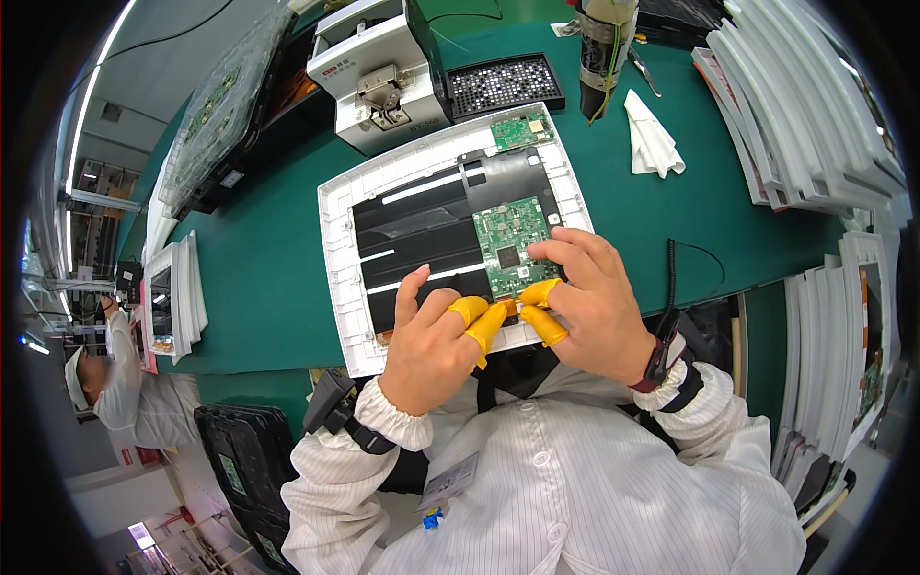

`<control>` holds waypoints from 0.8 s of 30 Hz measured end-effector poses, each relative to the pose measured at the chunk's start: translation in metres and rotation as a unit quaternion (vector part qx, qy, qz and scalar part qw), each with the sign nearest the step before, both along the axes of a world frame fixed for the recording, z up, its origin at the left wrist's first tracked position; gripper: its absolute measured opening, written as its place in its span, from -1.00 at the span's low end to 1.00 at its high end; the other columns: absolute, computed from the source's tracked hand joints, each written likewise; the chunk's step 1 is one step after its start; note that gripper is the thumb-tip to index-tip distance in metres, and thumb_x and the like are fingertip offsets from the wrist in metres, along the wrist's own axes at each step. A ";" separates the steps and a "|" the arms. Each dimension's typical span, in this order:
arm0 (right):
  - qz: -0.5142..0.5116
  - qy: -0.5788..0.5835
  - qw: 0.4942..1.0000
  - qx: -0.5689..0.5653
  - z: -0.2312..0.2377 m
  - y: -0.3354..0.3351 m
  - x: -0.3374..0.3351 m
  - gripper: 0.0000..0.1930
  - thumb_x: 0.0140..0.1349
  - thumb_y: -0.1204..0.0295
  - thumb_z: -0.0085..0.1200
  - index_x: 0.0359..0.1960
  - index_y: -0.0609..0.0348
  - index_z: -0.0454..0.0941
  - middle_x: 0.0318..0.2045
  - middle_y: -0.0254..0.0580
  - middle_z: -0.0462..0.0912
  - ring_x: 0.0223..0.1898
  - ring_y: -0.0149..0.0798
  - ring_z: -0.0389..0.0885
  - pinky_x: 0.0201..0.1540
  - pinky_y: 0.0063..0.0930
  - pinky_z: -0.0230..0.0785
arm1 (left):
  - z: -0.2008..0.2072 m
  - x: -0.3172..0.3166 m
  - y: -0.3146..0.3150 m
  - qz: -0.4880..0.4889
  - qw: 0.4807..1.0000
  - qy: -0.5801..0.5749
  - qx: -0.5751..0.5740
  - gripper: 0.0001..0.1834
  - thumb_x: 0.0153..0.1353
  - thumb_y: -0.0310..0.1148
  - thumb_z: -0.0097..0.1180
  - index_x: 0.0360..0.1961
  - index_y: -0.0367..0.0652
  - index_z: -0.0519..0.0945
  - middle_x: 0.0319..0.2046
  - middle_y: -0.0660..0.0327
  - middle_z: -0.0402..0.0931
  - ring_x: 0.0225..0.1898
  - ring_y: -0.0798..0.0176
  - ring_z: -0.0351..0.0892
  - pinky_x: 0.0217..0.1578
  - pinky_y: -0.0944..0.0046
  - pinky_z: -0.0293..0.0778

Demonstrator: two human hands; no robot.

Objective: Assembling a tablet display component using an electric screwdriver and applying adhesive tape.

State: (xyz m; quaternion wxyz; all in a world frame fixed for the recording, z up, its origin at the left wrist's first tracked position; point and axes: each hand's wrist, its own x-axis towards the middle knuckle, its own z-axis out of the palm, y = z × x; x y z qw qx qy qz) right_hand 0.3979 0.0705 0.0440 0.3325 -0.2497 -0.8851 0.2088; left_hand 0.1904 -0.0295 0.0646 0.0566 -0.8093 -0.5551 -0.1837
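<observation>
A white plastic frame (337,251) with a black panel (417,225) set in it lies on the green bench in front of me. On its right part sits a green circuit board (505,230) with a dark square chip. At the board's near edge is a short orange ribbon cable (511,308). My left hand (428,343), with yellow finger cots on thumb and forefinger, pinches at the cable's left side. From the other side, my right hand (599,311) pinches it with two yellow-capped fingertips, its other fingers resting over the board. The fingertips partly hide the cable.
Behind the frame stand a white screw feeder (383,81) and a black tray of small parts (508,84). A dark wrapped cylinder (602,62), tweezers (645,72) and white cloth (652,139) lie back right. White frames (795,105) are stacked right; another person (120,374) works far left.
</observation>
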 end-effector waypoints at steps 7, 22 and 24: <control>0.000 0.006 1.000 0.002 -0.001 0.001 0.000 -0.85 -0.04 0.49 0.35 -0.48 0.25 0.61 0.10 -0.10 0.56 0.26 0.06 0.39 0.28 -0.04 0.26 | -0.001 0.000 0.001 0.000 1.000 -0.008 0.001 -0.96 -0.08 -0.43 0.34 -0.54 -0.14 0.74 -0.28 0.26 0.70 -0.15 0.24 0.60 0.40 -0.22 0.09; 0.000 0.009 1.000 0.004 -0.001 0.001 0.000 -0.84 -0.06 0.51 0.35 -0.50 0.26 0.60 0.09 -0.09 0.56 0.26 0.06 0.40 0.27 -0.02 0.26 | -0.001 0.000 0.001 -0.003 1.000 -0.014 -0.003 -0.95 -0.09 -0.44 0.34 -0.55 -0.16 0.73 -0.28 0.23 0.70 -0.14 0.21 0.59 0.37 -0.24 0.15; 0.001 0.009 1.000 0.003 -0.001 0.001 0.000 -0.84 -0.06 0.50 0.35 -0.50 0.26 0.60 0.09 -0.09 0.56 0.26 0.06 0.40 0.27 -0.02 0.27 | -0.001 -0.001 0.001 -0.006 1.000 -0.017 -0.007 -0.94 -0.10 -0.43 0.35 -0.58 -0.17 0.71 -0.28 0.22 0.70 -0.13 0.20 0.59 0.36 -0.26 0.16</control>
